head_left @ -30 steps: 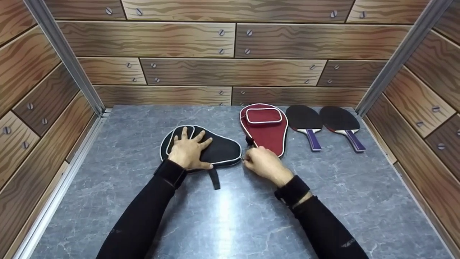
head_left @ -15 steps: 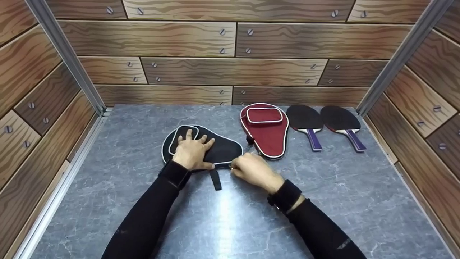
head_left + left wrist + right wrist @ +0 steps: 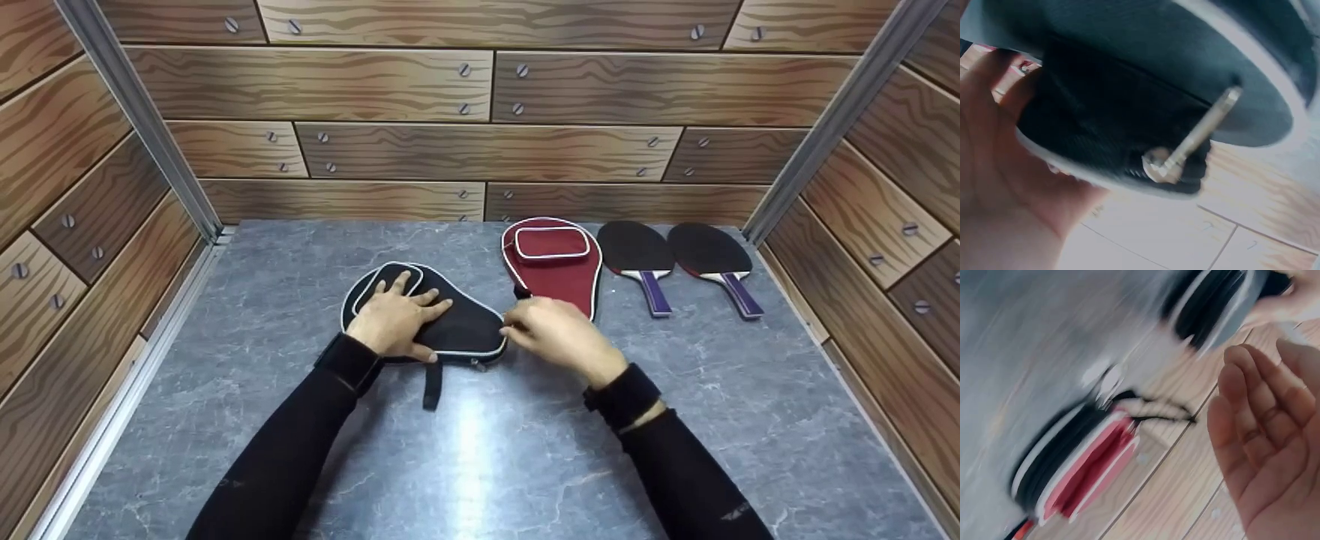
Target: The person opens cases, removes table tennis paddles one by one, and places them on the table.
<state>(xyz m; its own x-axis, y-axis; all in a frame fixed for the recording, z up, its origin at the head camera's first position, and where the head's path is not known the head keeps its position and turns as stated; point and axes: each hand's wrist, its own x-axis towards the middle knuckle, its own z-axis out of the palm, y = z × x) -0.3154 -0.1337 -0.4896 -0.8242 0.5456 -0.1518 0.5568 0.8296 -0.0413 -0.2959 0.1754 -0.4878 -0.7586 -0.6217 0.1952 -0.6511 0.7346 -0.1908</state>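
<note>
The black case point(image 3: 471, 321) lay crosswise, narrow end just beside the right hand point(image 3: 561, 335), fingers half-bent, empty; the left hand point(image 3: 388, 322) spread its fingers over it.

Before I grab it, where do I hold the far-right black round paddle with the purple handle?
Probably by its narrow purple handle, coming from the near side with the right hand. The handle points toward you, slanting right, with its near end free, while the wide, flat black blade lies close beside another black paddle.
</note>
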